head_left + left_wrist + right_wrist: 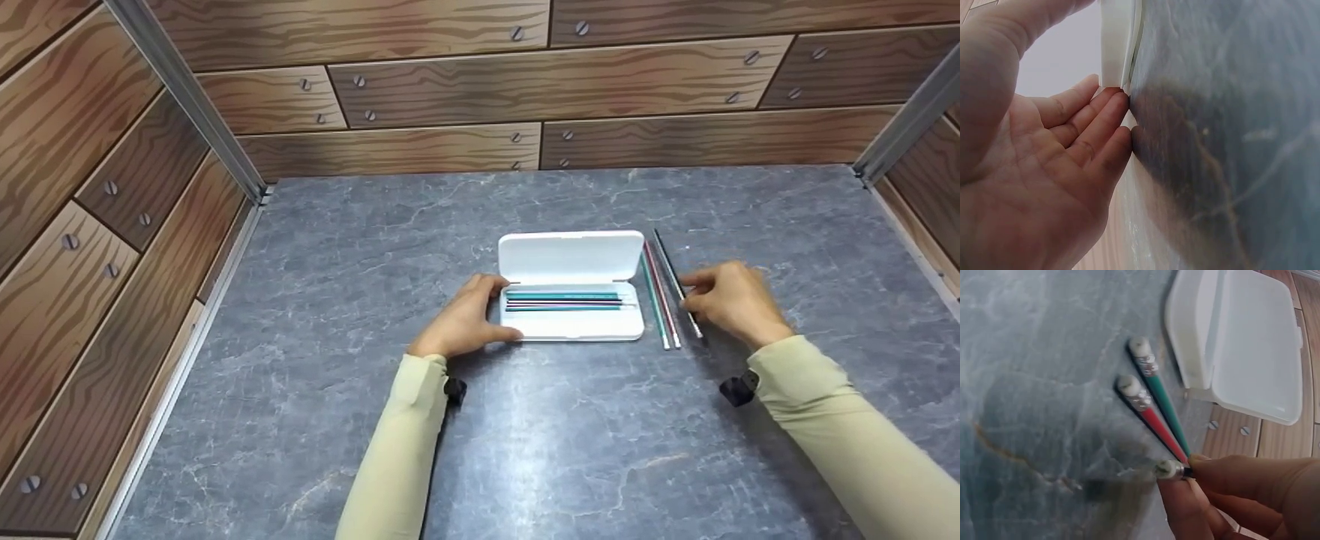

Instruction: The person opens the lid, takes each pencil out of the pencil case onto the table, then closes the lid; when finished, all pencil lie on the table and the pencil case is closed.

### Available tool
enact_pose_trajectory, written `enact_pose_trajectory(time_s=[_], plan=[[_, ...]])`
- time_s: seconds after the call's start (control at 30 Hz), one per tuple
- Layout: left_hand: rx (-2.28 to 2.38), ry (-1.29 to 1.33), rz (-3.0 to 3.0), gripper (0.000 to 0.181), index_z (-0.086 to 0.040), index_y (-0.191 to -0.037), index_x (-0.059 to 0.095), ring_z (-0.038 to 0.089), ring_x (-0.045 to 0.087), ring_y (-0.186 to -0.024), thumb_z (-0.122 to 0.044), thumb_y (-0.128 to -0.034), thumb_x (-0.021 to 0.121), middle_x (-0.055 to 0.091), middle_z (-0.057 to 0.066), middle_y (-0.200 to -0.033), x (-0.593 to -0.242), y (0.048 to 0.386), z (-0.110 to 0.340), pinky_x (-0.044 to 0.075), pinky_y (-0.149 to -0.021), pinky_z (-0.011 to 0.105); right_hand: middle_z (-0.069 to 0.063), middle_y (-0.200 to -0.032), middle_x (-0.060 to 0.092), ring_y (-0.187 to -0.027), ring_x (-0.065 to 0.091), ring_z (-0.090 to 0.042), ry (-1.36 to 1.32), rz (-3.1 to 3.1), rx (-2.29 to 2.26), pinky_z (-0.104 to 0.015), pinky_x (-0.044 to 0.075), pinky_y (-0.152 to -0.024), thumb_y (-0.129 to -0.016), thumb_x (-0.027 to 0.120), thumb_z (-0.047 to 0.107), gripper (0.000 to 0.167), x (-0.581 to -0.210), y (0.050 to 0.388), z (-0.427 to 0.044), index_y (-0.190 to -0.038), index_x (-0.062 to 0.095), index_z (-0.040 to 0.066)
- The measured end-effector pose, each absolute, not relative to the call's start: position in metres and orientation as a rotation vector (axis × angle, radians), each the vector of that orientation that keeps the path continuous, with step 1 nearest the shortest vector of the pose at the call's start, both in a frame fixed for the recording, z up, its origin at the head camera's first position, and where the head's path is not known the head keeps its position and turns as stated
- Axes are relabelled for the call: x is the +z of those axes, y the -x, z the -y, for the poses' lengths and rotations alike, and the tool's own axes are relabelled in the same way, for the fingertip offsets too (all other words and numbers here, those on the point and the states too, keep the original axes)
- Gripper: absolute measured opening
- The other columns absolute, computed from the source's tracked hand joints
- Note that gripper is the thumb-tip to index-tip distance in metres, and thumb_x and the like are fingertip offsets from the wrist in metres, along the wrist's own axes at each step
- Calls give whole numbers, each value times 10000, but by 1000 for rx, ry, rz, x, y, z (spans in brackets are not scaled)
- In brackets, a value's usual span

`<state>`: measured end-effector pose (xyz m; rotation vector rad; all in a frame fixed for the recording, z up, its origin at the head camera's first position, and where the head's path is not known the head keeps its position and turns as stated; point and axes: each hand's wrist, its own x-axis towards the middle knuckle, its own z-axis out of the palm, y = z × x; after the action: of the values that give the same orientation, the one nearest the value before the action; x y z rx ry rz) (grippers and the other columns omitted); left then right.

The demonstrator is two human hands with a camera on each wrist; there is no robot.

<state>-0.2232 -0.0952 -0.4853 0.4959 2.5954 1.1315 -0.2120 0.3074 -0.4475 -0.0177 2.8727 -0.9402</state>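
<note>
A white pencil case [581,326] lies with its lid [571,257] raised, and several pencils [562,298] rest inside along its back half. At the case's left end, my left hand [466,319] spreads thumb and fingers around the corners; in the left wrist view its fingertips [1120,107] touch the case wall [1116,45]. My right hand [731,300] pinches a black pencil [673,277] between thumb and fingers, its white eraser end [1167,469] toward the right wrist camera. Beside it on the table lie a green pencil [1165,405] and a red pencil [1159,427].
The grey marbled tabletop [360,247] carries the case and pencils. Wood-patterned panels [442,90] stand behind and at both sides, with metal frame posts [191,97] at the corners. A small black wrist device [739,388] hangs under the right sleeve.
</note>
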Motion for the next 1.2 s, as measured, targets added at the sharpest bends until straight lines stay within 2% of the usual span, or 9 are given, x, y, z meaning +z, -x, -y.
enact_pose_trajectory(time_s=[0.23, 0.7, 0.93, 1.2], plan=[[1137, -491, -2599, 797, -91, -1560, 555, 288, 566, -1452, -286, -905, 966, 574, 111, -1535, -484, 224, 96, 430, -1316, 472, -275, -1070, 833, -668, 714, -51, -6, -2797, -988, -183, 537, -620, -916, 851, 80, 510, -453, 215, -303, -1369, 721, -116], [1128, -505, -2610, 807, -74, -1565, 550, 291, 574, -1442, -278, -904, 967, 577, 124, -1528, -485, 223, 96, 442, -1304, 466, -239, -1056, 848, -670, 675, -24, 25, -2873, -891, -222, 509, -672, -908, 834, 109, 480, -460, 210, -298, -1347, 757, -68], [1138, -508, -2603, 812, -70, -1568, 537, 287, 569, -1447, -268, -908, 965, 563, 122, -1539, -486, 223, 96, 444, -1301, 467, -336, -1179, 800, -663, 749, -57, -55, -2742, -1039, -234, 643, -612, -973, 807, 69, 486, -462, 210, -295, -1405, 695, -122], [1131, -519, -2612, 807, -64, -1560, 546, 296, 568, -1448, -266, -903, 968, 571, 131, -1531, -487, 223, 96, 443, -1305, 465, -352, -1221, 782, -670, 751, -59, -53, -2733, -1040, -232, 643, -616, -995, 803, 95, 482, -463, 210, -296, -1411, 690, -121]])
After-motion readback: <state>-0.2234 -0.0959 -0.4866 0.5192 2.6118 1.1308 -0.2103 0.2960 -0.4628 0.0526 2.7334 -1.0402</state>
